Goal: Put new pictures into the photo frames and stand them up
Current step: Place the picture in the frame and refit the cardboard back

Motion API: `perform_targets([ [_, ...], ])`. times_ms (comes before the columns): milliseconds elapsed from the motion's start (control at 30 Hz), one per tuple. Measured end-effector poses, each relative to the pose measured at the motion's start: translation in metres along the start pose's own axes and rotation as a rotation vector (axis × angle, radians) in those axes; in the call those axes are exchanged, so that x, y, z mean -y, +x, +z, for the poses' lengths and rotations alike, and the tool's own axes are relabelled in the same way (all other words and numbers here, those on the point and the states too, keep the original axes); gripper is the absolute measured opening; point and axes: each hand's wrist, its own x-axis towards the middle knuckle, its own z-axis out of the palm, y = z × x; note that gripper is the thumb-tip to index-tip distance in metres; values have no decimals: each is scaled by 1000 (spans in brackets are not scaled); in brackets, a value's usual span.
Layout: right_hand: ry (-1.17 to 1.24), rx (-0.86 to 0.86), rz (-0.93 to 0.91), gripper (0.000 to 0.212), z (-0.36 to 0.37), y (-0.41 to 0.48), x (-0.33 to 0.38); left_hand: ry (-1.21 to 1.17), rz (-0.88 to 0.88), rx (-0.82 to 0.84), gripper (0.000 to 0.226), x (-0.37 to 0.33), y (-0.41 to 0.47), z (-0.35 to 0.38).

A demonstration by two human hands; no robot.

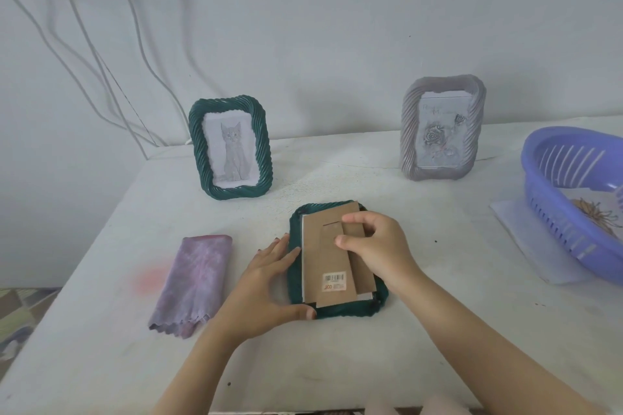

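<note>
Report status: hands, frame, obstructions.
Left hand flat, bracing the face-down green frame. Right hand pinching the stand flap on its cardboard back. Cloth and basket off to the sides, nothing blocking.

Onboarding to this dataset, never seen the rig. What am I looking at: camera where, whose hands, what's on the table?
No robot: one head-worn camera looks down at a person's bare hands. On the white table a green frame lies face down, cardboard backing on top. The left hand rests on the frame's left edge; the right hand pinches the backing. Behind, upright: a green cat frame and a grey rose frame. A folded purple cloth lies left, a purple basket right.
</note>
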Motion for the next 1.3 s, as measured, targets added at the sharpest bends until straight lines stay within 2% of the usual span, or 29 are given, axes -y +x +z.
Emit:
perform_targets([
  [133, -78, 6, -41, 36, 3, 1, -2, 10, -2, 6, 124, -1, 1, 0],
  [333, -426, -22, -207, 39, 4, -2, -3, 9, -12, 13, 122, 0, 2, 0],
  [500, -681, -28, -241, 39, 4, -5, -1, 11, -13, 17, 122, 1, 3, 0],
  [733, -674, -17, -214, 46, 4, -8, -1, 22, -14, 20, 122, 2, 4, 1],
  [900, -636, 8, -210, 42, 1, -9, 0, -20, -15, 5, 115, 4, 3, 2],
  [1133, -663, 4, -222, 44, -1, -7, -3, -66, -1, -33, 97, 3, 2, 1],
  [1300, -732, -36, -318, 42, -9, 1, -6, -113, 5, -74, 86, 4, 0, 0],
])
